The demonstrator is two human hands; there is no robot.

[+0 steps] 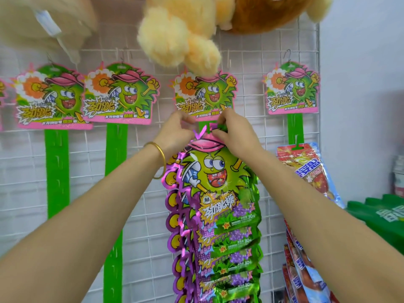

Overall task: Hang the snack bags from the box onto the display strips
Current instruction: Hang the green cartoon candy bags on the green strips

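A green and purple snack bag (220, 182) with a cartoon face hangs at the top of the third green display strip (209, 125). Below it, several like bags (227, 259) overlap down the same strip. My left hand (175, 132) pinches the bag's top edge from the left, just under the strip's header card (205, 95). My right hand (234, 130) pinches the bag's top and a strip tab from the right. Both hands touch the bag at its hanging hole. The box is out of view.
Two bare green strips (57, 171) (115, 193) hang at the left on the white wire grid (140, 204). A fourth strip (295, 130) at the right carries red snack bags (306, 169). Plush toys (181, 40) hang overhead. Green crates (380, 211) stand at far right.
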